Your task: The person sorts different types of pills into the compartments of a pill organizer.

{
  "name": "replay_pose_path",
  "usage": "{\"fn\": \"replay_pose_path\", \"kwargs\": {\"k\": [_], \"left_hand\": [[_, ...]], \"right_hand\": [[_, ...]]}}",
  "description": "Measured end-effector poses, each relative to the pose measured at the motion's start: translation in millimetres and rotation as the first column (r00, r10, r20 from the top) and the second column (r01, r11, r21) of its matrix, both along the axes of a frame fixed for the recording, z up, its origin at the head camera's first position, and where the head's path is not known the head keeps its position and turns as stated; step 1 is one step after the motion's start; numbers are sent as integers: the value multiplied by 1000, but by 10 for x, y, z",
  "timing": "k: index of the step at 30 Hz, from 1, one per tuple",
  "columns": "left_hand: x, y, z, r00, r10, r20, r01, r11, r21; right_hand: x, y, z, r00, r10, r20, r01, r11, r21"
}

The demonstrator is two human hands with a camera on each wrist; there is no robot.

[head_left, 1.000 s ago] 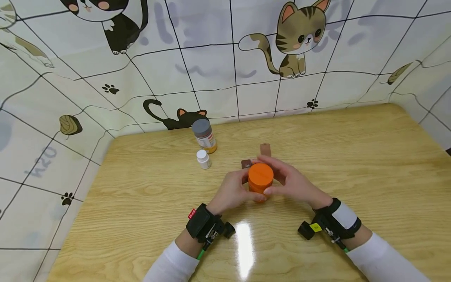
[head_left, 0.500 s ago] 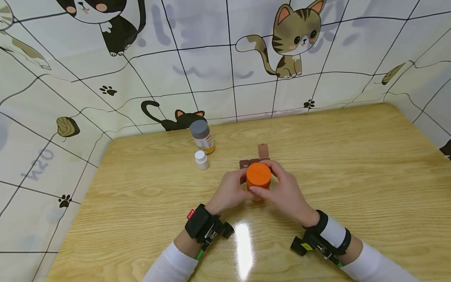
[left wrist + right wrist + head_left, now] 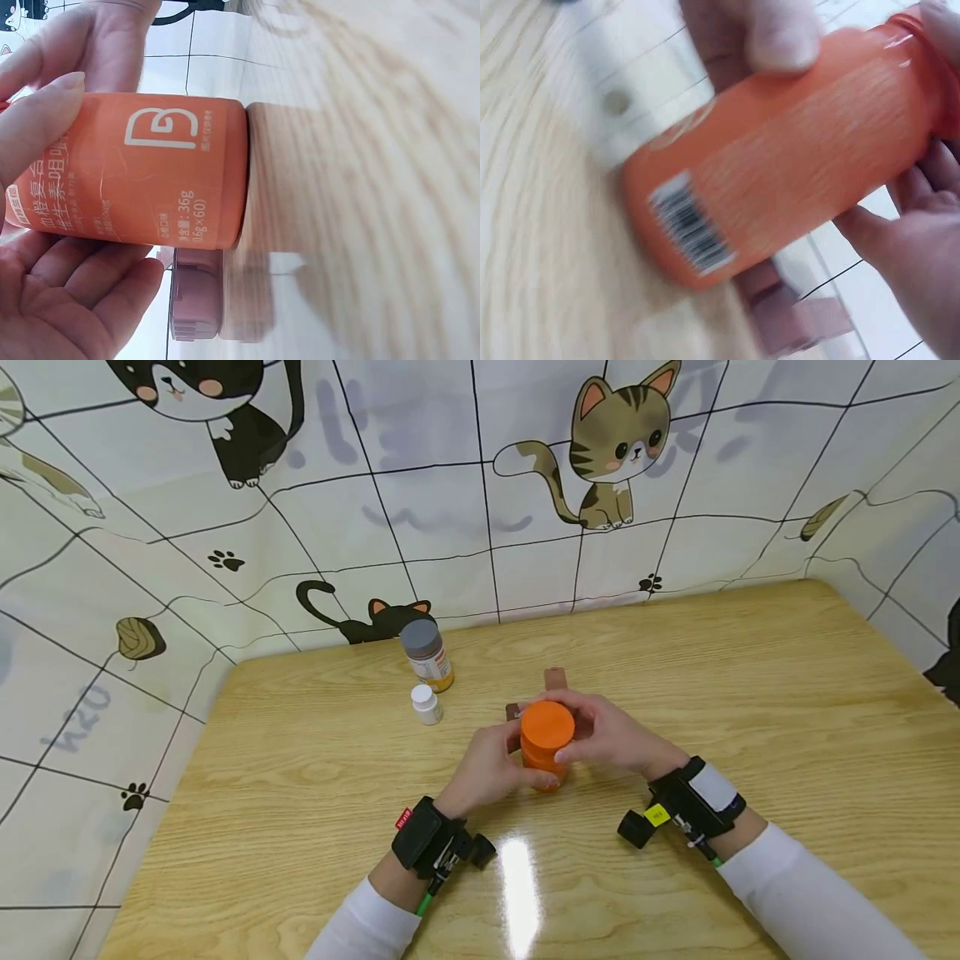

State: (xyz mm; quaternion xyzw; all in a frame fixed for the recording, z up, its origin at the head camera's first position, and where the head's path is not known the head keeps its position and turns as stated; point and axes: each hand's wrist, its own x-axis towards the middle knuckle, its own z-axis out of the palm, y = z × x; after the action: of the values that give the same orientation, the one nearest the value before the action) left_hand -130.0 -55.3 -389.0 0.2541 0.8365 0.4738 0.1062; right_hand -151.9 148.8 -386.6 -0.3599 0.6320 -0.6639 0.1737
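Observation:
An orange bottle (image 3: 172,172) with an orange screw cap (image 3: 547,725) stands upright on the table, white print on its label. My left hand (image 3: 491,768) holds the bottle's body, thumb across the front and fingers on the left side. My right hand (image 3: 607,735) grips round the cap from the right, with its thumb in front and fingers behind. A barcode (image 3: 692,223) shows low on the bottle in the blurred right wrist view. Just behind the bottle lies a brown pill organizer (image 3: 556,678), mostly hidden by the hands, one lid sticking out backward.
Left of the hands stands a small white bottle (image 3: 426,705), and behind it a larger bottle with a grey cap (image 3: 426,653). The wooden table (image 3: 712,668) meets a cat-print wall covering (image 3: 450,510) at the back.
My right hand has turned leftward round the cap and then swung back to the right. The left hand keeps its hold on the bottle. The head view has shifted slightly.

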Motion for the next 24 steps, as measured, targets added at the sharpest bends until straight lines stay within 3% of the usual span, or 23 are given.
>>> {"fn": "replay_pose_path", "kwargs": {"k": [5,7,9,11,13,14,16,17,19,21,24], "left_hand": [[-7,3,-22,1000,-3,-6,3,1000,7],[-7,4,-24,1000,-1,0,1,1000,2],[-1,6,-20,1000,3,7,-3,1000,-3],[4,8,-8,1000,10,7,-10,1000,-15],[8,9,0,1000,16,6,-16,1000,-17],[10,9,4,1000,17,5,-17,1000,-19],[13,10,10,1000,22,4,-22,1000,-19],[14,9,9,1000,22,4,-22,1000,-15],[14,9,4,1000,22,3,-22,1000,-11],[13,10,-4,1000,22,1,-22,1000,-8],[8,12,-16,1000,17,0,-17,1000,-3]], "right_hand": [[81,103,182,992,-129,-10,127,989,-79],[124,213,291,973,-230,-35,229,973,-24],[148,355,388,933,-344,-110,354,930,99],[144,517,451,868,-435,-239,492,820,293],[117,681,476,815,-434,-384,578,655,487],[101,759,476,801,-409,-438,599,567,566],[78,905,455,804,-350,-480,593,416,689],[71,966,437,818,-326,-473,572,372,732],[63,1063,390,845,-297,-445,526,311,791],[61,1126,342,861,-292,-416,492,278,825],[41,1174,273,867,-275,-415,481,247,841]]}}
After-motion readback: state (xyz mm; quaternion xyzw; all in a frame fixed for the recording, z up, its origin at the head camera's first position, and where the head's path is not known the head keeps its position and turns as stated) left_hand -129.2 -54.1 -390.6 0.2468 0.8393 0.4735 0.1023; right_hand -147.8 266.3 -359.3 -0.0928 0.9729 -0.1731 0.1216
